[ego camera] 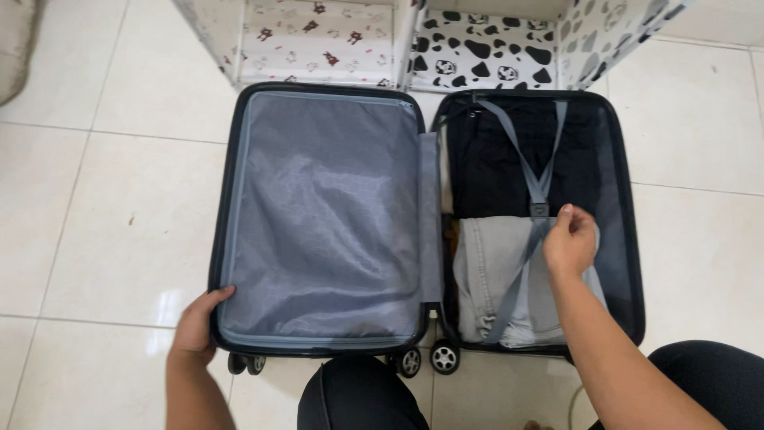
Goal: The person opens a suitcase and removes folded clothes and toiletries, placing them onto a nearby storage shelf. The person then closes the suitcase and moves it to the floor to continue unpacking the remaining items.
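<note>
Over the strap buckle [539, 209], right hand [569, 243] pinches.

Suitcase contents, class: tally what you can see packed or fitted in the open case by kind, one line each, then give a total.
Folded dark garment: 1
Folded light grey garment: 1
Grey crossed straps, right hand at their buckle: 2
Zipped grey divider panel, left hand on the shell rim beside it: 1
Total: 5

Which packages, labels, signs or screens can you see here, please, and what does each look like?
None: no packages, labels, signs or screens in view.
Suitcase: open on the tiled floor, black shell, grey lining.
Fabric cabinets: behind it, white with dark animal prints.
</note>
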